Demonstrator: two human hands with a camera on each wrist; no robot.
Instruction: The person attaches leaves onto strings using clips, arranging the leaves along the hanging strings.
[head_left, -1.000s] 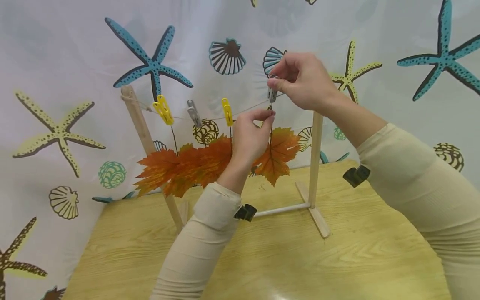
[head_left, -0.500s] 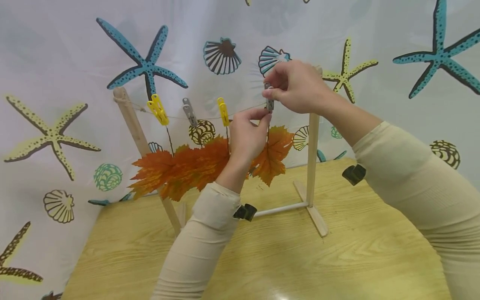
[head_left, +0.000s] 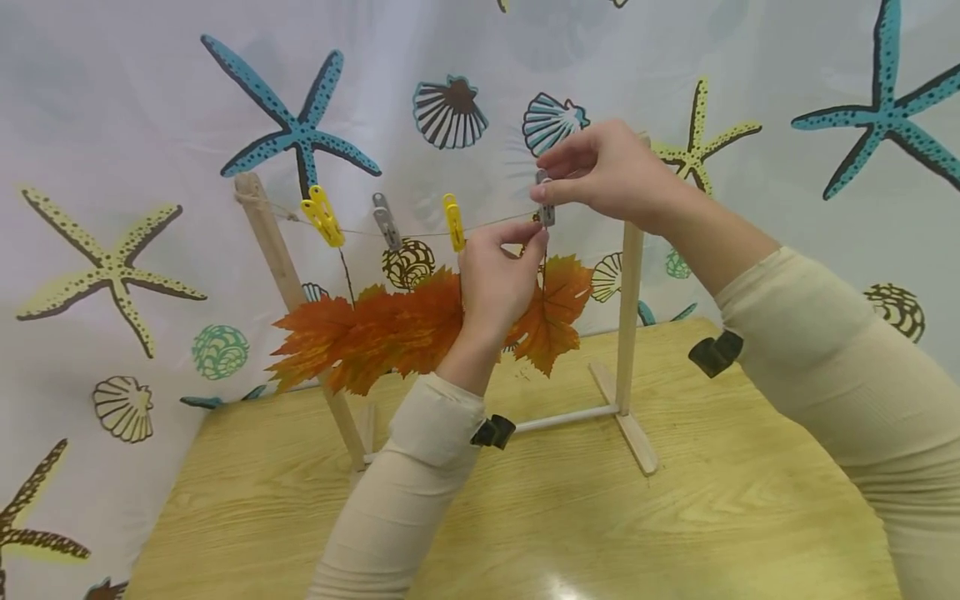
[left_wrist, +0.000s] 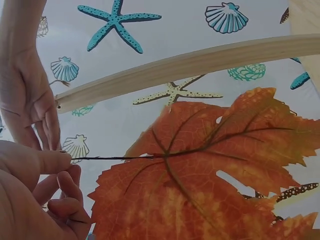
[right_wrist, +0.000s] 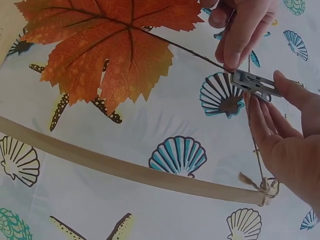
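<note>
My left hand [head_left: 495, 279] pinches the dark stem [left_wrist: 117, 158] of an orange maple leaf [head_left: 551, 321] near its top, between thumb and finger. A grey clothespin [right_wrist: 254, 85] sits on the string at the stem's upper end, just above the left fingertips. Around its handle end is my right hand [head_left: 618, 179], the thumb touching the clothespin and the fingers spread fairly straight on its other side. Further left on the string [head_left: 420, 237] are a yellow clothespin [head_left: 454, 223], a grey one and another yellow one, with overlapping orange leaves [head_left: 375, 333] hanging below.
The string runs between two wooden posts [head_left: 632, 317] of a stand with a white bottom bar [head_left: 566, 418]. It stands on a wood-grain table [head_left: 600, 533]. Behind hangs a white curtain [head_left: 480, 50] printed with starfish and shells.
My right hand has come down, bringing the grey clothespin from above the string onto it and the stem end. Its fingers have since loosened and spread. The left hand keeps its pinch.
</note>
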